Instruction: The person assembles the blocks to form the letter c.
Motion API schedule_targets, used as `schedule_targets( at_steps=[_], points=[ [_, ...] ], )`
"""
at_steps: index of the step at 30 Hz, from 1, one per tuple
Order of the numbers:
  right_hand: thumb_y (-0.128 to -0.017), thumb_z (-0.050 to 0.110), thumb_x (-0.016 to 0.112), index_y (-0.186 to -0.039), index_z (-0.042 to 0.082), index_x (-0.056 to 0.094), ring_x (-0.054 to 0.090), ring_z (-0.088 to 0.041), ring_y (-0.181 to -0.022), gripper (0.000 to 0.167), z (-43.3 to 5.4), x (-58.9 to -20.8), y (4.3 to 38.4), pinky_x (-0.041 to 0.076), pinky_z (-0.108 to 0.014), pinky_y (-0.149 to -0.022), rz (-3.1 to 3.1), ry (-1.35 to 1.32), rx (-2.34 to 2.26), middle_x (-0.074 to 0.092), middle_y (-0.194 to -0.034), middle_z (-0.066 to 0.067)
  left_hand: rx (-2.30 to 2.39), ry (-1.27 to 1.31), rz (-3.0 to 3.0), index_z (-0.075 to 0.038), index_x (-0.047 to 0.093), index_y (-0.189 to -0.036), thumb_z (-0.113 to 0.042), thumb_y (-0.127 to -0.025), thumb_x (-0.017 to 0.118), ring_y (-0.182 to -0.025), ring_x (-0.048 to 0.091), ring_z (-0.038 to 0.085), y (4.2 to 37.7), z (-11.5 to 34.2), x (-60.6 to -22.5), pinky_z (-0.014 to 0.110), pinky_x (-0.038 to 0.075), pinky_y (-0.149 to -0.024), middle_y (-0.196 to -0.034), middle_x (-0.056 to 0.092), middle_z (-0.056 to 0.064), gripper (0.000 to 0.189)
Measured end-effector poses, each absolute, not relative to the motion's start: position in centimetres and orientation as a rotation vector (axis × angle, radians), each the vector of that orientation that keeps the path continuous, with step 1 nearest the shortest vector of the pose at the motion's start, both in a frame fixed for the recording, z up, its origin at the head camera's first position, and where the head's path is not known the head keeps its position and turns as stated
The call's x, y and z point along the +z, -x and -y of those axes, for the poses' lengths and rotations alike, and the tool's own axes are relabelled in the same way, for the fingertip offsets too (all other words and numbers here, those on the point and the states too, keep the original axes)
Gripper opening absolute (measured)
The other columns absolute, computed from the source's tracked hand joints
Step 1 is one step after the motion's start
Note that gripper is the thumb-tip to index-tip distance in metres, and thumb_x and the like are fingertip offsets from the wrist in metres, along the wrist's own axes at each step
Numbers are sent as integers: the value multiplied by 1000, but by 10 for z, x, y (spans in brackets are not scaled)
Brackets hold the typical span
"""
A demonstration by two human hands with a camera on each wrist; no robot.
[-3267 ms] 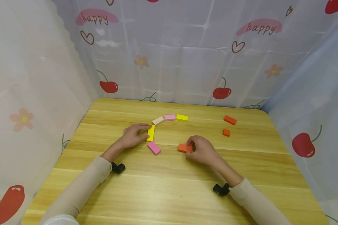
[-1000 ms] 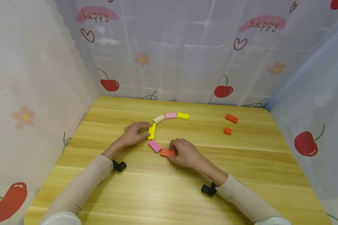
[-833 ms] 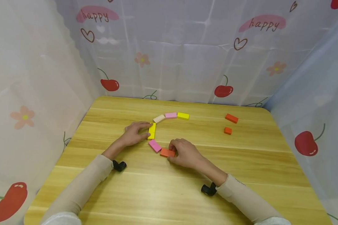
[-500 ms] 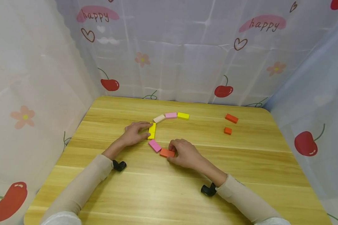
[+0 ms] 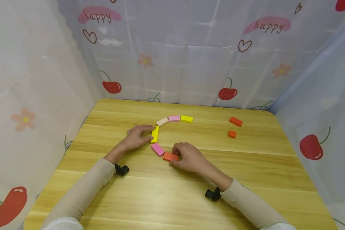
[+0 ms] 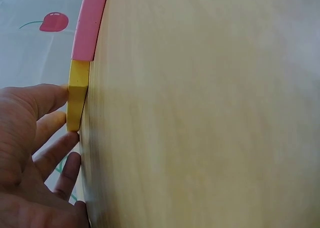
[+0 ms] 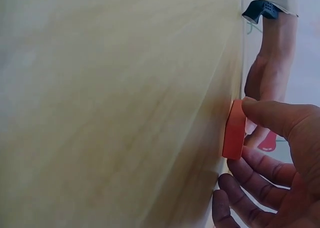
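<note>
Small flat wooden blocks lie in a curved line on the table. My left hand (image 5: 138,136) holds a yellow block (image 5: 155,134) from its left side, thumb near the closer end and fingertips near the far end. Just below it lies a pink block (image 5: 157,149). My right hand (image 5: 188,156) pinches an orange block (image 5: 169,156) between thumb and fingers at its right part. The orange block's left end touches or nearly touches the pink block. In the right wrist view the orange block (image 7: 234,130) sits flat on the tabletop between thumb and fingers.
A cream block (image 5: 162,121), a light pink block (image 5: 174,118) and another yellow block (image 5: 187,118) continue the curve at the back. Two more orange blocks, one longer (image 5: 236,121) and one shorter (image 5: 232,134), lie apart on the right. A patterned curtain (image 5: 172,57) surrounds the wooden table (image 5: 161,198).
Since the earliest frame my right hand has slid the orange block left, up to the pink block; lately it has barely shifted. My left hand stays at the yellow block.
</note>
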State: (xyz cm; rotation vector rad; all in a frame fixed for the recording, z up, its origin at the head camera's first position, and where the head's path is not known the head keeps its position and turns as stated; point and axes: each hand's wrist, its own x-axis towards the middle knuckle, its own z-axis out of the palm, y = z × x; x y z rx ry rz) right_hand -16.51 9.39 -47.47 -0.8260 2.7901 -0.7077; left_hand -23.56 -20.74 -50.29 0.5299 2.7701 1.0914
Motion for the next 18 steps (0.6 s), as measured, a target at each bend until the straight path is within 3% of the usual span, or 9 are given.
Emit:
schedule_targets(
  at_steps=[18],
  points=[
    [-97, 43, 79, -113, 13, 72, 65, -17, -95, 35, -148, -476, 195, 56, -39, -89, -2841, 592, -903, 73, -104, -2, 1089, -532, -2766, -23, 62, -154, -34, -102, 73, -153, 40, 46, 237, 209, -504, 68, 19, -112, -164, 55, 8, 54]
  ],
)
